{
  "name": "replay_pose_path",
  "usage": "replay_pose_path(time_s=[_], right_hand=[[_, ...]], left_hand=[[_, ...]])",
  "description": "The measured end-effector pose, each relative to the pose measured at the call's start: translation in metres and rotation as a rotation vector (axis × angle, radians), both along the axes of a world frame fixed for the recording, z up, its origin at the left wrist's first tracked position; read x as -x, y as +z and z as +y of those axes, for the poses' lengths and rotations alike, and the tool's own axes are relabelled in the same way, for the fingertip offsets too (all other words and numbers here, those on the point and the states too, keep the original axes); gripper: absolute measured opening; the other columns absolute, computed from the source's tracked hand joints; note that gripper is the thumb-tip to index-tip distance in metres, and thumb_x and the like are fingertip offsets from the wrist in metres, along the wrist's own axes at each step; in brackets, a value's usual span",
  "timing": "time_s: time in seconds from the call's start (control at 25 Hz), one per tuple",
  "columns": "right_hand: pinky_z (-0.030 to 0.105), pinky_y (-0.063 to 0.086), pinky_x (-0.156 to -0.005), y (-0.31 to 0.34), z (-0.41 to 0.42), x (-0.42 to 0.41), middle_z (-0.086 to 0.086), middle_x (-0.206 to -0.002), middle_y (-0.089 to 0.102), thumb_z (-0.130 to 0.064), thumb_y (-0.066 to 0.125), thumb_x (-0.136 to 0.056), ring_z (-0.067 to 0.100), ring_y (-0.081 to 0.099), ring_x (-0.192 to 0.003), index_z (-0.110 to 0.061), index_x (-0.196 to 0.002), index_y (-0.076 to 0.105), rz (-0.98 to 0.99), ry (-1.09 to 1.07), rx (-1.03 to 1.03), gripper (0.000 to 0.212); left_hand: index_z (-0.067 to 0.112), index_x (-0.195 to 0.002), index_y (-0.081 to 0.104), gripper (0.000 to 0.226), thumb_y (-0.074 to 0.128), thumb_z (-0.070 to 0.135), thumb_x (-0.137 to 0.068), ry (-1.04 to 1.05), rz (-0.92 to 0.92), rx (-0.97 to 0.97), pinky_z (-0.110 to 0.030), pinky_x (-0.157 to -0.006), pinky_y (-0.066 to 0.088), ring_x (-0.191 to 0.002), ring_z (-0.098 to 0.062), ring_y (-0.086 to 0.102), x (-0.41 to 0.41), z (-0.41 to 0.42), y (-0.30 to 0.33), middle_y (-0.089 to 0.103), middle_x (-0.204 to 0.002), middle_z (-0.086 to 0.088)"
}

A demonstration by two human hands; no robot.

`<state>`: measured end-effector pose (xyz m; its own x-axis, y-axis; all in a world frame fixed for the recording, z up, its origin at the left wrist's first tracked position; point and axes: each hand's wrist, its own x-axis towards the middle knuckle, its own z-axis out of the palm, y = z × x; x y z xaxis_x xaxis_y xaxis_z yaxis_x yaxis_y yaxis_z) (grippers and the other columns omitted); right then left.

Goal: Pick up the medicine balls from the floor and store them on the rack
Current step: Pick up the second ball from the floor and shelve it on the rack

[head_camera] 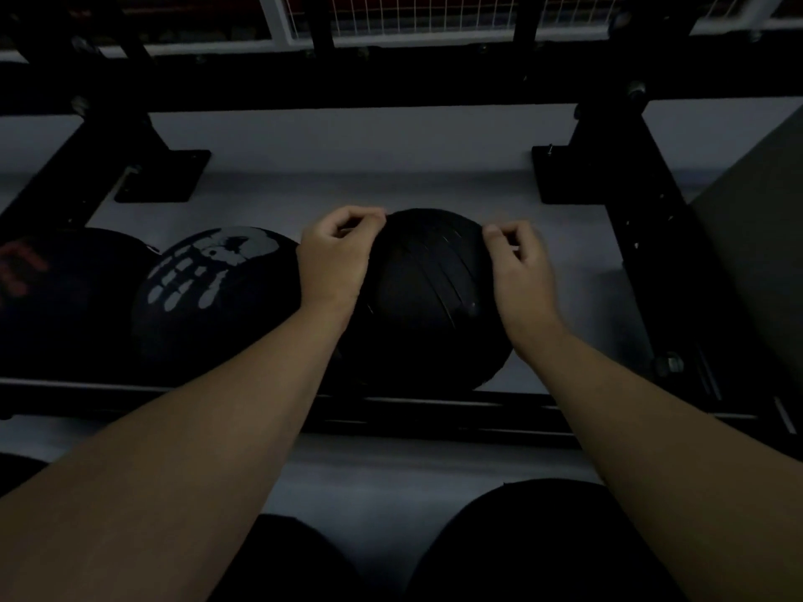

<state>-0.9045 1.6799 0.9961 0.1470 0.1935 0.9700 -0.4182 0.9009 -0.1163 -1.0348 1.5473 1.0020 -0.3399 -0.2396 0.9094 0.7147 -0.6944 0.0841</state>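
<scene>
A black medicine ball (pixel 428 297) with ribbed grooves rests on the black rack's low front rail (pixel 434 412). My left hand (pixel 334 258) lies against the ball's upper left side with its fingers curled in. At the ball's upper right edge is my right hand (pixel 519 265), fingers also curled and not wrapped around the ball. To the left on the same rail sit a black ball with a white handprint (pixel 213 293) and a dark ball with red marks (pixel 39 288), partly cut off by the frame edge.
The scene is dim. Black rack uprights stand on base plates (pixel 163 176) (pixel 565 176) on the grey floor. A grey-green panel (pixel 760 236) is at the right. Two dark rounded shapes (pixel 543 545) fill the bottom edge; I cannot tell what they are.
</scene>
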Motion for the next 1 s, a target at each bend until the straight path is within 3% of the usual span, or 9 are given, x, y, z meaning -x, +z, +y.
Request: replay_pose_path(time_s=[0.12,0.24,0.36,0.48,0.56,0.64,0.76,0.92,1.0], right_hand=[[0.037,0.042,-0.114,0.001,0.007,0.004,0.004,-0.138,0.052,-0.058,0.047,-0.101,0.016,0.054,-0.125,-0.028,-0.129,0.060,-0.232,-0.047,0.003,0.043],[0.042,0.033,-0.122,0.009,0.017,0.013,0.009,-0.156,0.047,-0.061,0.031,-0.104,0.025,0.047,-0.141,-0.026,-0.151,0.049,-0.435,-0.114,0.046,0.061],[0.039,0.027,-0.125,0.007,0.030,0.030,0.011,-0.163,0.041,-0.048,0.023,-0.110,0.026,0.041,-0.147,-0.016,-0.156,0.043,-0.535,-0.148,0.092,0.059],[0.045,0.034,-0.122,0.003,0.035,0.037,0.006,-0.162,0.040,-0.083,0.028,-0.086,0.029,0.044,-0.144,-0.036,-0.154,0.043,-0.558,-0.156,0.154,0.084],[0.047,0.038,-0.118,0.003,0.035,0.039,0.006,-0.157,0.045,-0.092,0.030,-0.072,0.029,0.049,-0.140,-0.041,-0.150,0.046,-0.534,-0.185,0.143,0.095],[0.047,0.040,-0.117,0.004,0.036,0.039,0.006,-0.152,0.051,-0.092,0.031,-0.070,0.028,0.052,-0.137,-0.041,-0.146,0.051,-0.505,-0.181,0.125,0.093],[0.043,0.043,-0.116,0.001,0.037,0.038,0.003,-0.146,0.059,-0.081,0.040,-0.084,0.023,0.057,-0.132,-0.034,-0.143,0.057,-0.477,-0.125,0.079,0.077],[0.038,0.048,-0.109,-0.004,0.038,0.040,0.004,-0.127,0.069,-0.061,0.044,-0.100,0.022,0.063,-0.119,-0.029,-0.128,0.069,-0.370,-0.122,-0.010,0.049],[0.029,0.044,-0.102,-0.006,0.037,0.042,0.008,-0.131,0.067,-0.048,0.039,-0.108,0.023,0.061,-0.121,-0.024,-0.133,0.067,-0.330,-0.149,-0.036,0.044]], left_hand=[[0.031,-0.093,0.078,0.007,0.071,0.032,-0.095,0.088,0.051,0.083,-0.008,-0.083,0.049,-0.093,0.007,0.068,0.010,0.009,-0.007,0.076,-0.098,0.017],[0.028,-0.124,0.072,0.033,0.057,0.047,-0.101,0.237,0.121,0.331,-0.022,-0.104,0.046,-0.120,-0.007,0.063,0.021,0.026,-0.010,0.070,-0.130,0.007],[0.032,-0.140,0.063,0.052,0.038,0.057,-0.101,0.377,0.197,0.513,-0.042,-0.120,0.037,-0.138,-0.018,0.052,0.030,0.047,-0.010,0.060,-0.147,0.005],[0.044,-0.131,0.063,0.065,0.029,0.075,-0.085,0.492,0.198,0.485,-0.049,-0.116,0.038,-0.134,-0.019,0.053,0.034,0.059,-0.015,0.061,-0.139,0.009],[0.044,-0.129,0.064,0.062,0.029,0.074,-0.086,0.525,0.191,0.449,-0.049,-0.114,0.041,-0.131,-0.020,0.054,0.034,0.059,-0.016,0.062,-0.136,0.008],[0.043,-0.131,0.064,0.055,0.032,0.068,-0.093,0.525,0.186,0.441,-0.049,-0.113,0.041,-0.132,-0.021,0.053,0.033,0.060,-0.015,0.061,-0.138,0.006],[0.042,-0.134,0.062,0.052,0.033,0.064,-0.097,0.527,0.202,0.458,-0.049,-0.115,0.039,-0.135,-0.022,0.051,0.037,0.061,-0.014,0.059,-0.141,0.006],[0.044,-0.140,0.057,0.068,0.023,0.073,-0.089,0.535,0.212,0.506,-0.050,-0.118,0.035,-0.140,-0.024,0.047,0.038,0.058,-0.011,0.055,-0.147,0.005],[0.044,-0.144,0.053,0.073,0.019,0.075,-0.087,0.546,0.206,0.534,-0.051,-0.120,0.033,-0.144,-0.025,0.043,0.037,0.057,-0.012,0.052,-0.151,0.005]])
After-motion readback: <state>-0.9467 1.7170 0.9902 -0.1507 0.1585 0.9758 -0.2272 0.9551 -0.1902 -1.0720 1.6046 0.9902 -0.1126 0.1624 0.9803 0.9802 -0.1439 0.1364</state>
